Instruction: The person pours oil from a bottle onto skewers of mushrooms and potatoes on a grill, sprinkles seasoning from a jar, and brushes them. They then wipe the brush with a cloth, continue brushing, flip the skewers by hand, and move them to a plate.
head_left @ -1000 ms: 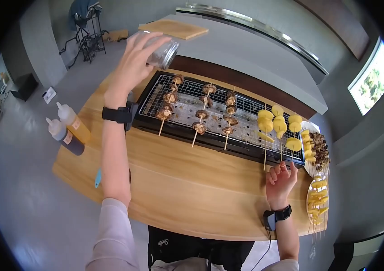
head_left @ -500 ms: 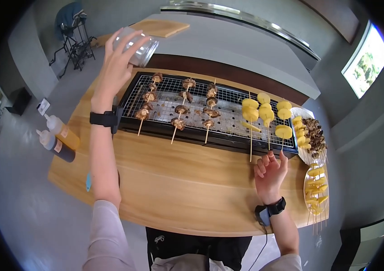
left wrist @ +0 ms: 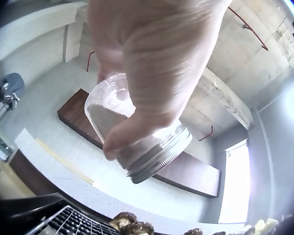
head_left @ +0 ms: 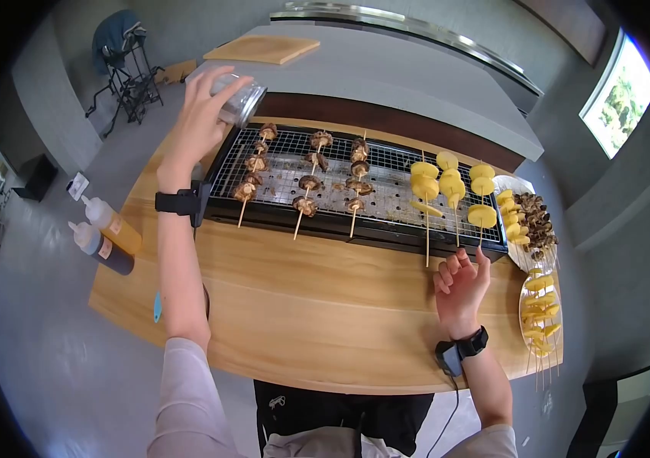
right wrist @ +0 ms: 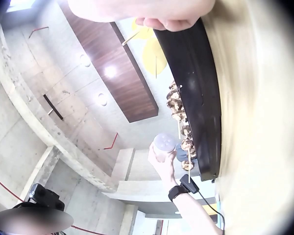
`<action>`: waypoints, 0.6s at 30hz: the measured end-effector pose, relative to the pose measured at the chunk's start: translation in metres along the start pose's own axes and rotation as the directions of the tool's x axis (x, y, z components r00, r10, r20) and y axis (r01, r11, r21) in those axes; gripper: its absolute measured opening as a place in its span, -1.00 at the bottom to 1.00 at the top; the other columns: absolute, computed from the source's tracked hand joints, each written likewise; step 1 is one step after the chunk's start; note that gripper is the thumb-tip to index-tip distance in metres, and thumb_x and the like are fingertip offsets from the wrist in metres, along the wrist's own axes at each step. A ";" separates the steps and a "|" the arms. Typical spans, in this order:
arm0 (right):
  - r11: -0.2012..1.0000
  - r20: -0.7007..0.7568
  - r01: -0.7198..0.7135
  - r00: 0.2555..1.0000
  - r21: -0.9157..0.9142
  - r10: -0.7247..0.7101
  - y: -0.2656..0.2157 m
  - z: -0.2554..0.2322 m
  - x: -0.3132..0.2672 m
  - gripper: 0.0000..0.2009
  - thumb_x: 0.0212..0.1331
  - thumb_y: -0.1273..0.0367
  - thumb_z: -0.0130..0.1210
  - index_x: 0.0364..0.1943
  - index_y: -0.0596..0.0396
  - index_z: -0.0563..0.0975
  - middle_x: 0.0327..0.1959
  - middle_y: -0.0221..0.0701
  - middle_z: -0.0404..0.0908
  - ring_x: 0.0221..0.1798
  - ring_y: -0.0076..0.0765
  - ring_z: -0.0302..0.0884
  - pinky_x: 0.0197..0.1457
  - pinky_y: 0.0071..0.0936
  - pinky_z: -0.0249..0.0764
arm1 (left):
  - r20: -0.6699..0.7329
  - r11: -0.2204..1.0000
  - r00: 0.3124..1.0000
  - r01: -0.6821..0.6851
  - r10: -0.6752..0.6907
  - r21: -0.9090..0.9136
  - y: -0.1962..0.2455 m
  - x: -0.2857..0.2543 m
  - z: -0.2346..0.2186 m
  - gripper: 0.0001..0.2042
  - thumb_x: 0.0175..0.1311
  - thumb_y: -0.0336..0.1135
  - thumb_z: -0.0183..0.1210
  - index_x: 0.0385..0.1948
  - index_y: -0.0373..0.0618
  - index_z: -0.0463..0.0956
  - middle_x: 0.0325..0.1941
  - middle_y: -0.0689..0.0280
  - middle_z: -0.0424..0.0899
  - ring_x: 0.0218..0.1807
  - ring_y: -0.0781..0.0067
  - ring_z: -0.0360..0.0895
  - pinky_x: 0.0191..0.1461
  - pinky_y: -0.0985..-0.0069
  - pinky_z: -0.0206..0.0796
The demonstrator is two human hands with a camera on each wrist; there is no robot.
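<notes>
My left hand (head_left: 201, 126) grips a clear jar (head_left: 242, 103) with a ridged silver collar, tilted mouth-down above the left end of the grill (head_left: 325, 229). Pale powder lies inside the jar (left wrist: 110, 115) in the left wrist view; the right wrist view shows holes in its lid (right wrist: 165, 142). Mushroom skewers (head_left: 306, 202) lie on the rack below and to the right. My right hand (head_left: 461, 294) is palm up with loosely curled fingers at the grill's front right edge, fingertips right by the stick ends of the potato skewers (head_left: 451, 187).
Plates with more potato skewers (head_left: 540, 313) and mushroom skewers (head_left: 535, 221) stand to the right of the grill. Two squeeze bottles (head_left: 111, 229) are at the table's left edge. A cutting board (head_left: 264, 49) lies on the grey counter behind.
The view shifted, then steadied. My left hand has lowered the jar slightly over the last half second. My right hand stays beside the potato skewer ends.
</notes>
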State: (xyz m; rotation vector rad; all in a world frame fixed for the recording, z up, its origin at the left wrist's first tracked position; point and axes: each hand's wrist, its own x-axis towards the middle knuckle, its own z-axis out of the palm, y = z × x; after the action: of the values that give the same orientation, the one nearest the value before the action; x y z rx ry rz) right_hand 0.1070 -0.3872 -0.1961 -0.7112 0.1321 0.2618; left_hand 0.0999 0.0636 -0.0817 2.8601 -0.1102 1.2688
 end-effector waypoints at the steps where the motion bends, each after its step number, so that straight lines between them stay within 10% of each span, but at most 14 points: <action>1: 1.000 -0.021 0.005 1.000 0.000 -0.005 0.000 0.001 0.000 -0.65 0.29 0.01 -0.04 -0.37 0.00 0.42 -0.65 -0.56 0.18 -0.66 -0.54 0.07 -0.66 -0.58 -0.02 | -0.002 1.000 1.000 -0.001 0.001 -0.001 0.001 0.001 -0.002 -0.22 -0.18 -0.76 0.19 0.20 0.21 0.41 0.33 0.40 0.33 0.35 0.07 0.20 0.36 0.26 0.23; 7: 1.000 -0.045 -0.007 0.999 0.023 0.008 -0.002 0.003 0.001 -0.65 0.29 0.01 -0.04 -0.39 -0.01 0.40 -0.65 -0.56 0.17 -0.65 -0.54 0.06 -0.65 -0.59 -0.01 | -0.074 0.993 0.990 0.119 -0.117 0.016 0.012 0.005 -0.018 -0.22 -0.17 -0.76 0.18 0.20 0.26 0.42 0.33 0.41 0.33 0.23 0.08 0.32 0.28 0.28 0.30; 18: 0.999 0.003 -0.051 0.999 0.002 0.051 -0.001 0.004 0.000 -0.64 0.30 0.00 -0.07 -0.40 -0.01 0.38 -0.65 -0.56 0.17 -0.65 -0.54 0.07 -0.65 -0.59 -0.01 | -0.090 0.990 0.993 -0.062 0.074 0.128 0.010 0.008 -0.012 -0.23 -0.14 -0.78 0.10 0.17 0.33 0.45 0.33 0.45 0.34 0.27 0.07 0.25 0.35 0.27 0.29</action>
State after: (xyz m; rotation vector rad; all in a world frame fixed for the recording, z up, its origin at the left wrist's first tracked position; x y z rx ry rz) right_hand 0.1074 -0.3858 -0.1926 -0.7057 0.1473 0.3113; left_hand 0.0959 0.0535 -0.0679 2.9169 -0.1326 1.4719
